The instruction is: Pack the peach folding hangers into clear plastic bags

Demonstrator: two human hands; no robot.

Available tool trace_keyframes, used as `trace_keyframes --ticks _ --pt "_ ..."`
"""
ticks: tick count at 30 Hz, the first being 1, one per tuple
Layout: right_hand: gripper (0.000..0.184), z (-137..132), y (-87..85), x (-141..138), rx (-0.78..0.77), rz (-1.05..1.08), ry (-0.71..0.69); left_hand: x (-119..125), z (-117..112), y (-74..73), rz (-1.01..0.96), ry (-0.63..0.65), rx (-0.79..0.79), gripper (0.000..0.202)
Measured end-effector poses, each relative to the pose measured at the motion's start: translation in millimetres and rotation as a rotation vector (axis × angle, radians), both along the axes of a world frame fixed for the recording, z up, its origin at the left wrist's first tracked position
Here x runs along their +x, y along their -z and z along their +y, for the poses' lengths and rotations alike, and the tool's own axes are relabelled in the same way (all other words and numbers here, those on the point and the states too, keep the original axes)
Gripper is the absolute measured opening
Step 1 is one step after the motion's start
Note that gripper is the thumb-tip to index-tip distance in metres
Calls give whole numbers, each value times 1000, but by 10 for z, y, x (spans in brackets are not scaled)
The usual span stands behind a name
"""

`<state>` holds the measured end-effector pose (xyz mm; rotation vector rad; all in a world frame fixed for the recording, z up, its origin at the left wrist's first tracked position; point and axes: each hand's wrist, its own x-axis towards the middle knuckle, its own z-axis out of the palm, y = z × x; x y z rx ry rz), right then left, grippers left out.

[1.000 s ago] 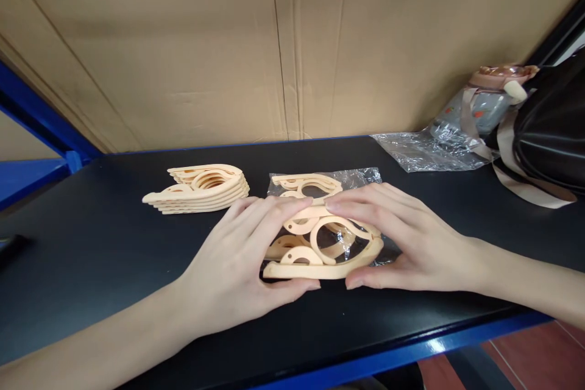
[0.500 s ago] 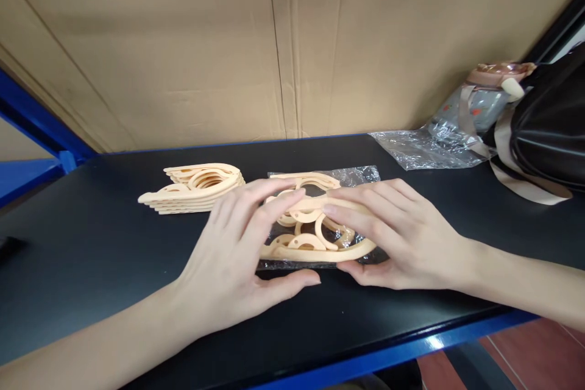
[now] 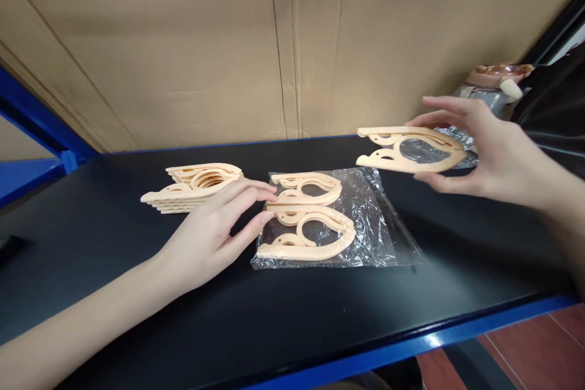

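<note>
My right hand (image 3: 498,149) holds a beige folding hanger (image 3: 411,166) by its rounded end, thumb below and fingers above, raised over the right side of the table. Two more folded hangers (image 3: 326,252) lie side by side in a clear plastic bag (image 3: 381,244) on the table. At the bag's left edge, my left hand (image 3: 219,237) rests its outstretched fingertips on the ends of these hangers. Just behind that hand is a neat stack of several folded hangers (image 3: 176,201), partly covered by the fingers.
The black tabletop (image 3: 274,323) has a blue metal front edge, and a cardboard wall (image 3: 192,61) closes off its back. At the right stand a bottle with a pink lid (image 3: 498,75) and a black bag (image 3: 560,116). Another clear plastic wrapper (image 3: 470,160) shows behind my right hand.
My right hand has lifted one hanger off the plastic bag and carried it right and back. My left hand has shifted left, onto the ends of the two bagged hangers.
</note>
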<state>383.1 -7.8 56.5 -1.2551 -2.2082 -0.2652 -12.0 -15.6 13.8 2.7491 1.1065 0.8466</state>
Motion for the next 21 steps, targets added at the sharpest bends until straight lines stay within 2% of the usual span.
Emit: trace_keyframes --ticks 2,4,7,11,17,21 --pt "87 31 -49 171 -178 0 73 -20 34 38 18 37 -28 25" --pt "83 47 -63 290 -391 -64 137 -33 49 66 34 48 -45 25" --pt "81 46 -41 347 -566 -131 139 -40 56 84 41 45 -52 27" --pt "78 -4 -38 291 -532 -163 54 -40 73 94 53 40 -41 29" --pt "74 -106 -119 236 -456 -131 84 -29 88 111 70 66 -38 28" --pt "72 -103 -31 142 -480 -153 29 -31 84 113 68 67 -33 28"
